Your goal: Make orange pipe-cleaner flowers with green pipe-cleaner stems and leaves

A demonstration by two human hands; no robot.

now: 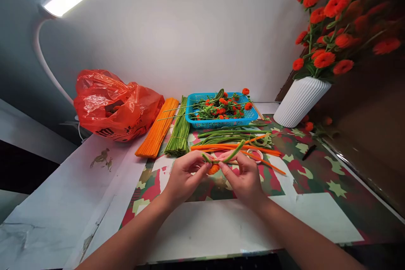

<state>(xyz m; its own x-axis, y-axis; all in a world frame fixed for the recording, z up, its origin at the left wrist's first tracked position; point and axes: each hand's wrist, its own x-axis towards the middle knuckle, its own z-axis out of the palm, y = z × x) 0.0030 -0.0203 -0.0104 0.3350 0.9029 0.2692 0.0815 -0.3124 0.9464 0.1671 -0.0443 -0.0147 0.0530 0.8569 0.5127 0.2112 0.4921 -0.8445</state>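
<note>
Between my two hands, over the near part of the patterned mat, is a green pipe cleaner [236, 152] with a small orange pipe-cleaner flower [214, 169] just below it. My left hand [186, 173] pinches the green pipe cleaner at its left part, thumb against fingers. At its right part my right hand [242, 173] grips it the same way, and the free end sticks up to the right. Fingertips partly hide where flower and green piece meet. Just beyond the hands lie loose orange pipe cleaners [265, 150] and green pipe cleaners [234, 136].
A blue basket [221, 124] of finished flowers stands at the back. Left of it are bundles of green [179, 135] and orange pipe cleaners [158, 128] and a red plastic bag [117, 109]. A white vase [300, 101] stands right. A white tape roll [255, 156] lies near my right hand.
</note>
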